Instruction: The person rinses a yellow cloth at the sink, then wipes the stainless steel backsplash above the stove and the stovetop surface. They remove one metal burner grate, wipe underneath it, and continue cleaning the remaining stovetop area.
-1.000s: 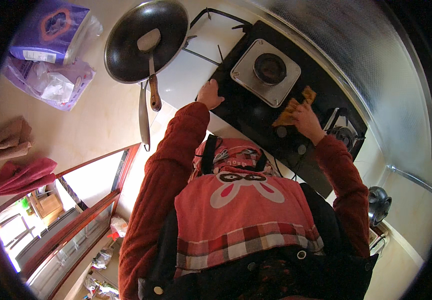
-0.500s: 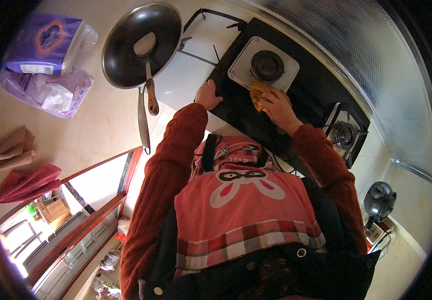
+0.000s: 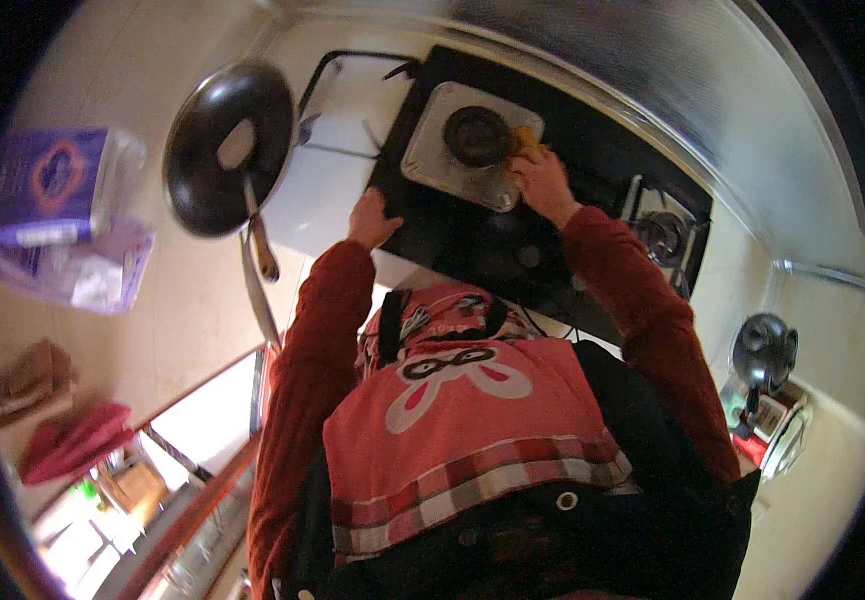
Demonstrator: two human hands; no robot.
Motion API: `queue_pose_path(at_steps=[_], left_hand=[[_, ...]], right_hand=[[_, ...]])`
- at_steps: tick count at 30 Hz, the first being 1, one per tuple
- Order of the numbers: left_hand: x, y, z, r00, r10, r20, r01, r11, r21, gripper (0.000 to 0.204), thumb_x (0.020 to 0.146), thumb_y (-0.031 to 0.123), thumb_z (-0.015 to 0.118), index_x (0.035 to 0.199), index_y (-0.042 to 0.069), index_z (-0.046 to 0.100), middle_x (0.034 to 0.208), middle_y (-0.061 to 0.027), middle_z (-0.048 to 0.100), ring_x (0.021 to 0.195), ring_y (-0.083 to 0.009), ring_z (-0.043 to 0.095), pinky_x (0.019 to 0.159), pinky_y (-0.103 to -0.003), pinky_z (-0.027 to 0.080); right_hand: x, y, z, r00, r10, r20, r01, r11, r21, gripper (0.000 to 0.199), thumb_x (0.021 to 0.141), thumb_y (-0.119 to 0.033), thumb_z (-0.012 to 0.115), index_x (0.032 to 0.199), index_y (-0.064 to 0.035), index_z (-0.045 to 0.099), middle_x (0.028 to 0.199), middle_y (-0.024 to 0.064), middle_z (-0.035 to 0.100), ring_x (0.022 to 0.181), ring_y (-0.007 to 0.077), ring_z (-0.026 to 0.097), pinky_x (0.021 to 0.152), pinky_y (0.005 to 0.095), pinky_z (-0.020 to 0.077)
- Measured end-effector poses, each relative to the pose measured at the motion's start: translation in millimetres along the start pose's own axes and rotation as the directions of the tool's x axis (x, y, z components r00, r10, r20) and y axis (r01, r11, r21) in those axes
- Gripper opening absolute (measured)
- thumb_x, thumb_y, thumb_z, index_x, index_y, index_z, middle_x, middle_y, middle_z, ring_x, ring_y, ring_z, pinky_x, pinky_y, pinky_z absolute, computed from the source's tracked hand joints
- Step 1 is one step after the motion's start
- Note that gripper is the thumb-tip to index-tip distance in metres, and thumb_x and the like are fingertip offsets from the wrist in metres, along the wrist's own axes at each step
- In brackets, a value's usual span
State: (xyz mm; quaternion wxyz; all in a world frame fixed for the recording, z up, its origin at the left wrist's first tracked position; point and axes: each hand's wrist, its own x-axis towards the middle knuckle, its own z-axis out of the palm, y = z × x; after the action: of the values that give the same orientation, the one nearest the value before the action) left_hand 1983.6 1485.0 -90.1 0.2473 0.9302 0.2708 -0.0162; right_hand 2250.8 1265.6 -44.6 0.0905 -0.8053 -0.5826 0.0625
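Observation:
A crumpled yellow-brown cloth (image 3: 523, 140) is bunched under the closed fingers of my right hand (image 3: 543, 180). That hand presses it against the right side of the square metal drip plate (image 3: 433, 165), beside the round dark burner (image 3: 478, 136). The plate sits on a black gas stove (image 3: 453, 235). At the stove's left edge rests my left hand (image 3: 371, 218), thumb apart from the fingers and nothing held. The second burner (image 3: 661, 236), at the right end, still carries its metal support.
On the counter at left lie a dark wok (image 3: 213, 190) with a spatula (image 3: 259, 235) in it, a black pan support (image 3: 338, 150), a purple tissue pack (image 3: 48, 185), and brown (image 3: 33, 380) and red (image 3: 73, 440) cloths. Foil sheeting (image 3: 673, 90) lines the back. A black pot (image 3: 763, 350) stands right.
My right hand has moved the cloth from the plate's near edge, below the burner, up to its right side. My left hand stays at the stove's edge. The whole view has shifted.

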Motion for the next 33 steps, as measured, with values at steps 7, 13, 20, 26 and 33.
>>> queue_pose_path(at_steps=[7,13,20,26,33], left_hand=[[4.6,-5.7,0.3,0.987,-0.136,0.086,0.141,0.988,-0.056,0.054,0.06,0.024,0.081,0.094,0.002,0.045,0.089,-0.0162,0.055,0.089,-0.0342,0.056,0.076,-0.042,0.046],[10.0,-17.8,4.7,0.995,-0.031,0.098,0.036,0.998,-0.045,0.056,0.061,0.025,0.08,0.096,0.0,0.044,0.089,-0.0143,0.053,0.08,-0.0305,0.056,0.071,-0.04,0.047],[21.5,-19.3,-15.0,0.892,-0.226,0.391,0.321,0.927,-0.196,0.043,0.072,0.029,0.075,0.091,-0.002,0.051,0.077,-0.0102,0.059,0.071,-0.0206,0.061,0.065,-0.031,0.05],[20.2,63.1,-46.1,0.884,0.072,0.461,0.165,0.876,-0.453,0.028,0.085,0.026,0.064,0.092,0.0,0.055,0.078,-0.0058,0.061,0.066,-0.0143,0.06,0.058,-0.028,0.05],[27.5,229.4,-6.9,0.753,0.452,0.478,-0.074,0.78,-0.621,0.027,0.087,0.024,0.062,0.098,0.001,0.055,0.087,-0.0064,0.06,0.073,-0.0131,0.059,0.065,-0.026,0.051]], right_hand=[[-19.6,19.2,-79.7,0.935,0.329,0.133,-0.34,0.723,0.601,0.019,0.078,-0.007,0.059,0.096,-0.0037,0.065,0.094,0.008,0.062,0.084,0.0177,0.061,0.074,0.0298,0.0502],[-90.2,7.5,-187.4,0.838,0.542,-0.07,-0.161,0.368,0.916,0.023,0.085,-0.009,0.057,0.107,-0.0045,0.062,0.104,0.0073,0.061,0.092,0.0162,0.06,0.081,0.0276,0.0501],[-179.4,27.4,-257.5,0.738,0.605,-0.298,0.078,0.362,0.929,0.024,0.088,-0.005,0.054,0.111,-0.0015,0.059,0.111,0.0083,0.059,0.101,0.0185,0.058,0.089,0.0319,0.0498],[-249.3,37.2,-282.4,0.646,0.72,-0.254,0.291,0.076,0.954,0.022,0.087,-0.001,0.053,0.108,0.0034,0.058,0.106,0.0125,0.061,0.099,0.0221,0.061,0.088,0.0332,0.0512],[-315.9,54.8,-279.2,0.521,0.828,-0.209,0.222,0.105,0.969,0.025,0.086,-0.003,0.055,0.11,0.0049,0.056,0.106,0.0131,0.06,0.098,0.0226,0.06,0.09,0.0335,0.0496]])
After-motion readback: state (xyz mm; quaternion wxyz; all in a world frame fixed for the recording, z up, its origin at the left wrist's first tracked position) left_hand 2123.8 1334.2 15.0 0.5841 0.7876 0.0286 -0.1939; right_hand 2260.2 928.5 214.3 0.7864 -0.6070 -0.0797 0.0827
